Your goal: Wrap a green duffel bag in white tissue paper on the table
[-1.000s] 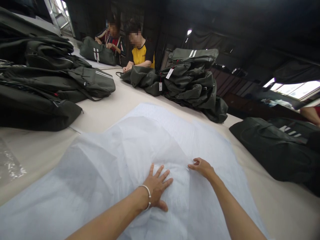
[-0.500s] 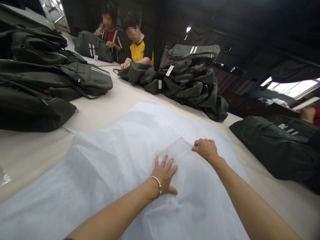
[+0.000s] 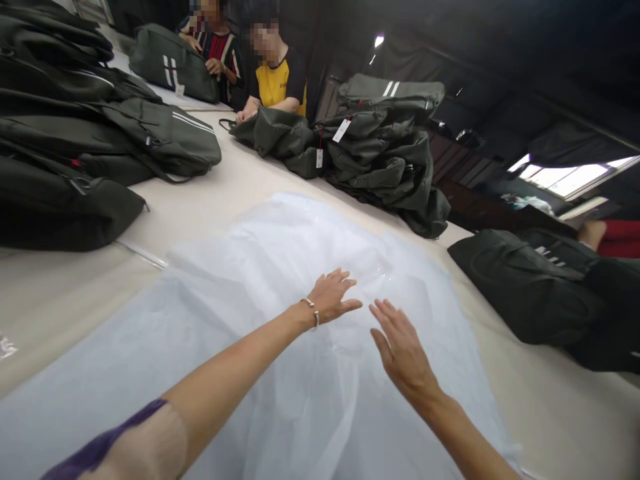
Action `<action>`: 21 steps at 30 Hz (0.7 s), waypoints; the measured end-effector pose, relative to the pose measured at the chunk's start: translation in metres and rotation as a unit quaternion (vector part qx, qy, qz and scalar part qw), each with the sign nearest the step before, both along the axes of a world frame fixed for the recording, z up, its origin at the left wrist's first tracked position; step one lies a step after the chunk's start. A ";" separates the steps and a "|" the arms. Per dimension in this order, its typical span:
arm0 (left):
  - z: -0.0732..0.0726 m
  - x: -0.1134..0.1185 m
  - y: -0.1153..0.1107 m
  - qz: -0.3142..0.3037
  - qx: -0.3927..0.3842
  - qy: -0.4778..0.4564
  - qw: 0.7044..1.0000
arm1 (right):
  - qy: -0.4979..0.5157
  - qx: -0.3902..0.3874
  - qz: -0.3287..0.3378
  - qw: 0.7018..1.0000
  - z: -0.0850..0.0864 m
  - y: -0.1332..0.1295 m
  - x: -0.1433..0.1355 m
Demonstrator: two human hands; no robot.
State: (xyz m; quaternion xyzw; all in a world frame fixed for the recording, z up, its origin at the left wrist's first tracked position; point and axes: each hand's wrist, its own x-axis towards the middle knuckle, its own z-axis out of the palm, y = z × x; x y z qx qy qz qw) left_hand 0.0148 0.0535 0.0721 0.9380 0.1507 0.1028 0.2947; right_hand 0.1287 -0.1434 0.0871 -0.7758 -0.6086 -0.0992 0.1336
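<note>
Thin, translucent whitish plastic sheets lie spread and wrinkled over the table in front of me. My left hand, with a silver bangle at the wrist, is over the middle of the sheets, fingers stretched out and holding nothing. Close to its right, my right hand is also open, its fingers extended and pointing up and left. Whether either palm touches the plastic I cannot tell.
Dark green bags are piled on the table at the left, the far middle and the right. Two people stand behind the far side, one in a yellow and black shirt. Another person's red sleeve shows at the right edge.
My right hand has let go of the sheet's edge and come nearer with its fingers straightened. My left hand has moved forward. The lifted fold of plastic now lies flatter.
</note>
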 end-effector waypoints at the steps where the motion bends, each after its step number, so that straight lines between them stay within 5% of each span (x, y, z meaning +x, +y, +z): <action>1: 0.004 -0.013 0.002 -0.004 0.014 -0.007 1.000 | 0.027 -0.030 0.001 0.999 -0.006 -0.007 -0.010; 4: 0.002 -0.045 0.007 0.024 0.084 -0.012 0.996 | 0.126 -0.104 -0.063 0.985 -0.024 -0.006 -0.018; 7: -0.011 -0.052 0.012 0.027 0.149 0.011 0.988 | 0.183 -0.152 -0.140 0.961 -0.039 0.017 -0.003; 16: -0.057 0.020 0.016 -0.072 0.123 0.157 0.977 | 0.165 -0.213 -0.138 0.953 -0.082 0.044 0.047; 21: -0.043 0.027 0.028 -0.075 0.137 0.123 0.980 | 0.165 -0.186 -0.133 0.959 -0.068 0.062 0.067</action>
